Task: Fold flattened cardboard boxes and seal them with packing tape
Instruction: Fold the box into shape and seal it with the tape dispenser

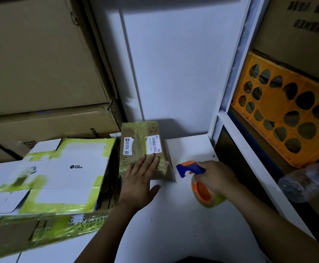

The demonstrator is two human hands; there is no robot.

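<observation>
A small brown cardboard box [141,143], taped and bearing white labels, stands on the white table [173,224] near the wall. My left hand [139,179] lies flat with straight fingers on the box's near top edge. To its right, my right hand [217,177] grips a tape dispenser [196,179] with a blue and orange body and a yellowish roll of packing tape, held just above the table and apart from the box.
A stack of flattened white and yellow-green boxes [60,173] lies in an open carton at left. Large brown cartons [41,63] are piled behind it. At right, a white shelf frame [228,118] holds an orange crate [280,111] and a plastic bottle [306,179].
</observation>
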